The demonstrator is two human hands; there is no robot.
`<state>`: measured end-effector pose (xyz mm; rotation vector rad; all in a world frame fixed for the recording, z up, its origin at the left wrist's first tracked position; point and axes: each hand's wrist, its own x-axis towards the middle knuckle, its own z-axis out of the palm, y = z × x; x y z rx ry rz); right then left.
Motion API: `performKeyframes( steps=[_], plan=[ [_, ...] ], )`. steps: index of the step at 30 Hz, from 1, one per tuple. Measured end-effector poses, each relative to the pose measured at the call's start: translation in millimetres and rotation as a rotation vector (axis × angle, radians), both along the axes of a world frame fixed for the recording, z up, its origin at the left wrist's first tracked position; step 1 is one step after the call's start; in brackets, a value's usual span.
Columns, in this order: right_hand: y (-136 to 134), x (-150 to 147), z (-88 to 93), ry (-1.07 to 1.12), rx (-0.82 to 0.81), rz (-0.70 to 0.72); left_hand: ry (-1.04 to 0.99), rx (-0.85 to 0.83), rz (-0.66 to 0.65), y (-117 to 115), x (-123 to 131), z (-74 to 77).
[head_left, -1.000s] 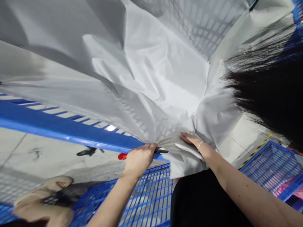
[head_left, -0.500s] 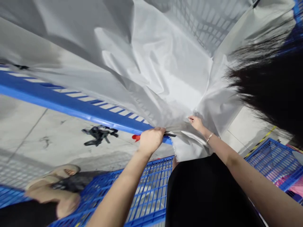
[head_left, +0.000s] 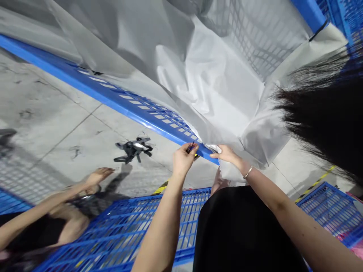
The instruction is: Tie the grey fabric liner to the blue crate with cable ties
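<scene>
At the far left, the blue rail (head_left: pixel 85 85) of a slatted container slants down towards the middle of the scene, with the floor (head_left: pixel 59 128) showing on its near side. Below it, at the near left, another person's hand (head_left: pixel 100 175) is held out, well apart from the work, and a tangle of black straps (head_left: pixel 133 149) lies on the floor between that hand and the rail. Next comes the left hand (head_left: pixel 183 160) at the rail, thumb and fingertips pinched narrow around a thin dark piece (head_left: pixel 192 146), too small to identify. Just to its right, the right hand (head_left: pixel 228 155) grips the gathered edge of the pale grey sheet (head_left: pixel 224 94), its thumb reaching over the rail's right end. The sheet lines the container, spreading to the far side and draping past the right hand in loose folds. It looks thin, light and soft, with a slightly slick face; it would probably crease rather than stand stiff, slide if held by a flat palm, and take little harm from pulling, though its edge seems frayed. The surest hold is likely a doubled fold of that edge at the rail, pinched between thumb and fingers
</scene>
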<state>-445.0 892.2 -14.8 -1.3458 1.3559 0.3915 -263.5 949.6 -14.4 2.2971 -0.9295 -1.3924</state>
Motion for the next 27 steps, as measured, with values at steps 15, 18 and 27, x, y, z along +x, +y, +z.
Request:
performKeyframes(
  steps=[15, 18, 27],
  plan=[
    [-6, -10, -34.9, 0.125, -0.030, -0.080, -0.057, 0.010, 0.030, -1, -32, 2.0],
    [-6, -14, -38.7, 0.099, -0.057, -0.093, -0.120, -0.004, -0.385, -28, -17, 7.8],
    [-9, -25, -45.6, -0.069, 0.117, -0.284, -0.266, 0.109, -1.029, -80, -3, -2.0]
  ],
)
